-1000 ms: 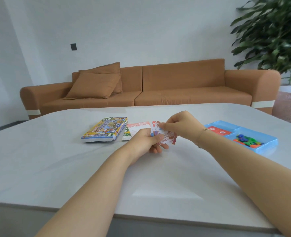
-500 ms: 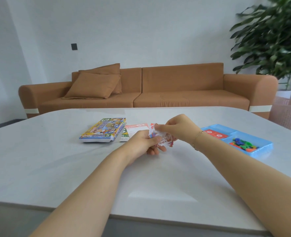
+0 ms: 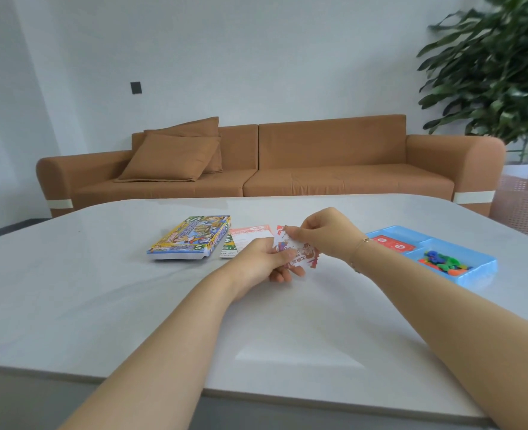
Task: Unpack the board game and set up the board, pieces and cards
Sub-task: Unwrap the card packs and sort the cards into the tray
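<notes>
Both hands (image 3: 290, 249) gripping cards (image 3: 299, 257), mid-table (image 3: 70, 305)

One game box (image 3: 190, 238), one blue tray (image 3: 479, 264), two hands, two cushions (image 3: 172, 158).

Lying open: the near half of the table (image 3: 132, 321), a broad bare stretch between both forearms and out toward the left edge. Sitting in the way at centre left: the game box (image 3: 191, 238), with a folded sheet (image 3: 247, 235) just beside it on the right. Blocking the middle: left hand (image 3: 262, 262) and right hand (image 3: 327, 234), both holding cards (image 3: 299, 254) above the tabletop. Taking up the far right: a blue tray (image 3: 461, 276) with red cards (image 3: 393, 245) and coloured pieces (image 3: 442, 262) inside. Running clear between tray and right forearm: a narrow strip of tabletop.
</notes>
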`<move>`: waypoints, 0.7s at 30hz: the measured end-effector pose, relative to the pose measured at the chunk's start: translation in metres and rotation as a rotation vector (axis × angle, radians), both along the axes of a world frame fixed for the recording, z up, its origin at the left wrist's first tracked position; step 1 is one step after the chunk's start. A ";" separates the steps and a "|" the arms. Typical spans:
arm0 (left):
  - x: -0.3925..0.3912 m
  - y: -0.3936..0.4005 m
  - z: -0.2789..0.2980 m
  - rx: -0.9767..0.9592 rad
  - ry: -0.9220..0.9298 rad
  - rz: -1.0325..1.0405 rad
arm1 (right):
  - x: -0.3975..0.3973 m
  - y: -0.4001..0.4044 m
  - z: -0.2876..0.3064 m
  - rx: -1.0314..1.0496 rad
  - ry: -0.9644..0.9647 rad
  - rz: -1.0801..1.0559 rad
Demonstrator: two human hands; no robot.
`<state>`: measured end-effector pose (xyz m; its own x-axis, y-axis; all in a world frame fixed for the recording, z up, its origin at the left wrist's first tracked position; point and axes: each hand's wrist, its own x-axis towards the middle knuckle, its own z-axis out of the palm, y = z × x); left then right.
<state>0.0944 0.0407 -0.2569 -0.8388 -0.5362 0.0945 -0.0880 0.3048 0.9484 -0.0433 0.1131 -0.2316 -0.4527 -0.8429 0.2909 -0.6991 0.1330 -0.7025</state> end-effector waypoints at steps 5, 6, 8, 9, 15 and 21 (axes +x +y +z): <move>-0.001 -0.001 -0.001 0.014 0.002 -0.007 | -0.001 0.004 0.004 0.031 0.015 0.055; -0.001 -0.002 -0.001 0.026 0.008 -0.003 | -0.001 0.004 0.003 0.028 0.010 0.055; -0.001 -0.002 -0.001 0.048 0.018 -0.001 | -0.002 0.002 0.000 -0.014 -0.011 0.047; -0.001 -0.001 -0.001 0.057 0.019 -0.005 | -0.002 0.002 0.000 -0.052 -0.025 0.038; -0.002 0.000 -0.001 0.057 0.023 -0.005 | -0.004 0.005 0.000 -0.036 0.030 0.078; -0.002 0.001 -0.001 0.053 0.025 0.030 | -0.002 0.004 -0.001 -0.080 -0.042 0.035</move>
<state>0.0924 0.0414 -0.2579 -0.8201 -0.5658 0.0859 -0.0725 0.2516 0.9651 -0.0452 0.1174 -0.2321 -0.4370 -0.8332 0.3389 -0.6717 0.0518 -0.7390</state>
